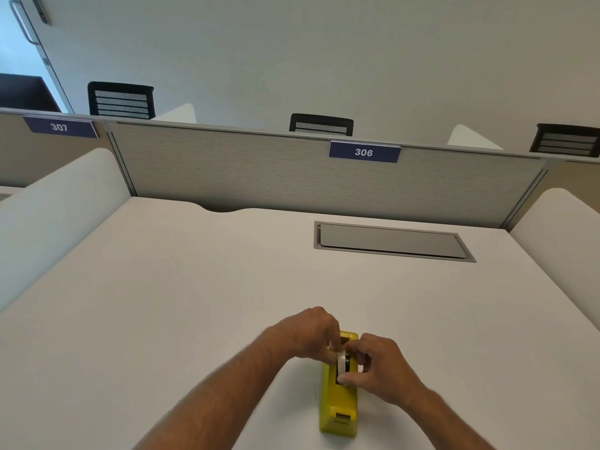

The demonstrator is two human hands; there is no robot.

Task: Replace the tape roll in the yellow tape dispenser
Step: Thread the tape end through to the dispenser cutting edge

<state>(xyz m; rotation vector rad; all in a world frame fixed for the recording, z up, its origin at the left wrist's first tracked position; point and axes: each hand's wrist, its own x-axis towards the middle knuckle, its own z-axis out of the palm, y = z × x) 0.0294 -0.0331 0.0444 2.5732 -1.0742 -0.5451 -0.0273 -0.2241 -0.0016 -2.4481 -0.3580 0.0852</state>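
The yellow tape dispenser lies on the white desk near the front edge, its cutter end toward me. A pale tape roll on a dark hub stands in the dispenser's slot. My left hand comes from the left, its fingers curled down onto the roll's left side and the dispenser's top. My right hand pinches the roll from the right with thumb and fingers. The lower part of the roll is hidden inside the slot.
A grey flip-lid cable box is set into the desk at the back right. A grey partition labelled 306 closes the far side, and white side dividers stand left and right. Black chair backs show beyond.
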